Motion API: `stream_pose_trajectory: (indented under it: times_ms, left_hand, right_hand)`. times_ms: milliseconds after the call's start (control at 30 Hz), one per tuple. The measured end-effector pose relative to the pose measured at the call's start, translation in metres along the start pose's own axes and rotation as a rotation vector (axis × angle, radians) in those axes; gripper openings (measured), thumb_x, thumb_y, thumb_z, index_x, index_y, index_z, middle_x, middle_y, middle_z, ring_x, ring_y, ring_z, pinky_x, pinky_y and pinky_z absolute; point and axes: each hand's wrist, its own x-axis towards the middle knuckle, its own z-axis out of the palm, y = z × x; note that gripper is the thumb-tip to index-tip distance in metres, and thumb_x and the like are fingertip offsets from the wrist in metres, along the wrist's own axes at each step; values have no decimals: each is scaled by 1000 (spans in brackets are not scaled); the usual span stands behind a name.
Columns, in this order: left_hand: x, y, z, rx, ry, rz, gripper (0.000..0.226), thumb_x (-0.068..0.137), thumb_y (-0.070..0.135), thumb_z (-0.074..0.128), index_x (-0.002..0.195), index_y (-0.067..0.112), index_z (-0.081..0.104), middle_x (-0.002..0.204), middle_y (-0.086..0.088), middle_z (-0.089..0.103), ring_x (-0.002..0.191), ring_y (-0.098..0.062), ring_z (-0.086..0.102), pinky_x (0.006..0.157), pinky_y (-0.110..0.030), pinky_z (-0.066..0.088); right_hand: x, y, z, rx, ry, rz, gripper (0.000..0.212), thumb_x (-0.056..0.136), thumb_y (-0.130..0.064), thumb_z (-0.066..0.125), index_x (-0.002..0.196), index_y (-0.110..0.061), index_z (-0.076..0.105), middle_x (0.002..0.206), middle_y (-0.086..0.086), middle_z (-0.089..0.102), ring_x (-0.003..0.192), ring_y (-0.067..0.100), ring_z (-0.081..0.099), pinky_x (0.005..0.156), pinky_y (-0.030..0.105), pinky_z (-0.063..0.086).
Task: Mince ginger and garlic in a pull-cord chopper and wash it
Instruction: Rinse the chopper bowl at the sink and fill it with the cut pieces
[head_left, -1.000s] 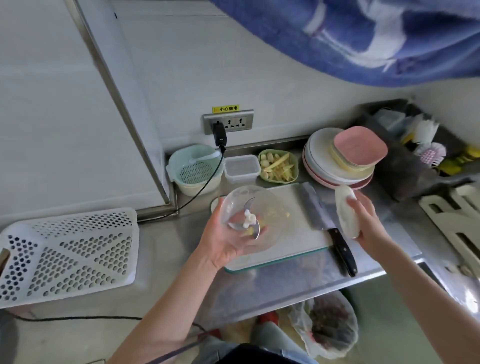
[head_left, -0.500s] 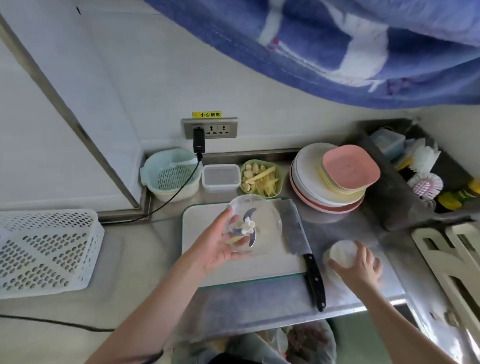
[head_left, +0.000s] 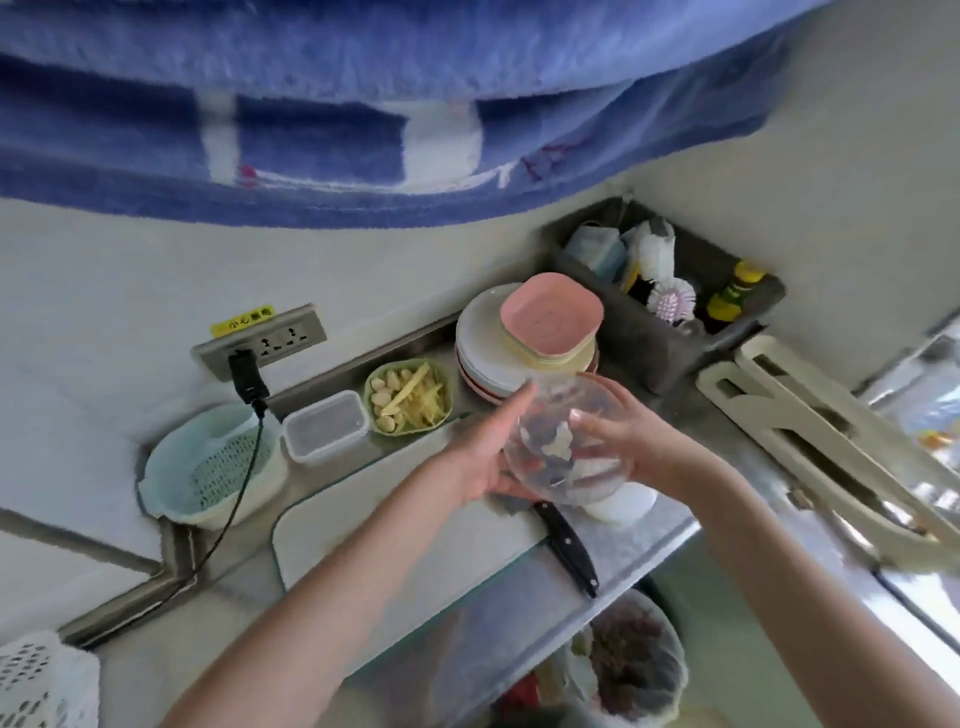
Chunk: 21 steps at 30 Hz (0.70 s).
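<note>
The clear chopper bowl (head_left: 587, 410) is lifted above the counter, tilted toward me, with its white blade hub (head_left: 560, 442) inside. My left hand (head_left: 480, 452) cups its left side. My right hand (head_left: 631, 439) holds its right side, fingertips showing through the plastic. The white chopper lid (head_left: 626, 508) lies on the steel counter just under the bowl. A green dish (head_left: 410, 397) of garlic cloves and ginger strips sits at the back.
A white cutting board (head_left: 363, 519) lies in front with a black-handled knife (head_left: 566, 551) at its right edge. Behind are a clear box (head_left: 324, 426), a colander (head_left: 213, 462), stacked plates (head_left: 524, 338) and a grey caddy (head_left: 660, 332). A bin bag (head_left: 628, 654) hangs below.
My right hand left the lid on the counter and came up to the bowl. My left hand carried the bowl to the right, off the board. The view swung right.
</note>
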Motion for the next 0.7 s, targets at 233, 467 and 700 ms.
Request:
stream_pose_trajectory:
  times_ms: [233, 467, 700]
  left_hand:
    - [48, 51, 107, 411, -279, 157, 32, 82, 36, 71, 108, 34, 52, 115, -2, 65, 105, -22, 64, 79, -43, 57]
    - [73, 69, 270, 655, -449, 389, 60, 80, 17, 75, 131, 5, 46, 122, -7, 59, 112, -19, 57, 94, -31, 48]
    - [93, 66, 399, 1058, -428, 763, 68, 89, 12, 60, 145, 24, 24, 140, -11, 44, 122, -32, 46, 98, -42, 44]
  right_hand:
    - [-77, 9, -74, 173, 434, -40, 68, 62, -15, 80, 125, -21, 54, 109, 18, 65, 94, 33, 67, 80, 58, 54]
    - [-172, 27, -154, 268, 1013, -286, 75, 60, -15, 82, 126, -20, 48, 107, 15, 62, 79, 24, 69, 61, 36, 57]
    - [-223, 43, -244, -461, 1703, -311, 68, 68, -20, 83, 126, -14, 49, 123, 2, 59, 110, 18, 55, 84, 15, 35]
